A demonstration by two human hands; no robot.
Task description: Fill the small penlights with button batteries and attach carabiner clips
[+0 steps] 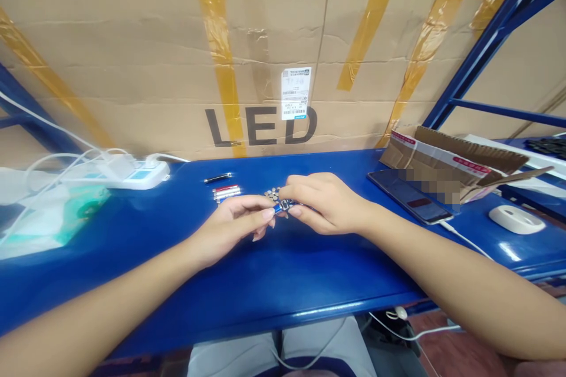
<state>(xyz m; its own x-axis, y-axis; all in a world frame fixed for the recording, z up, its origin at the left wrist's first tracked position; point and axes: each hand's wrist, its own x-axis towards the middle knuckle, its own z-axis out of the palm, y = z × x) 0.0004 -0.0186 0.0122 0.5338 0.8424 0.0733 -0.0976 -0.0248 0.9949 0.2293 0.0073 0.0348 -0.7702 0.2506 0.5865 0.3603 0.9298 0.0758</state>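
Observation:
Both hands meet over the middle of the blue table. Between them is a small blue metal tube with a silver end, much like a mini flashlight. My left hand pinches its left part between thumb and fingers. My right hand has its fingertips closed on the other end, which they partly hide. Just behind the hands lies a small pile of round silver pieces, like button cells, partly covered. Left of these rest several slim tubes, red and silver among them, and a single black tube.
A large taped cardboard box stands behind the blue table. At left are a white power strip with cables and a plastic bag. To the right lie a phone on a cable, an open small carton and a white mouse.

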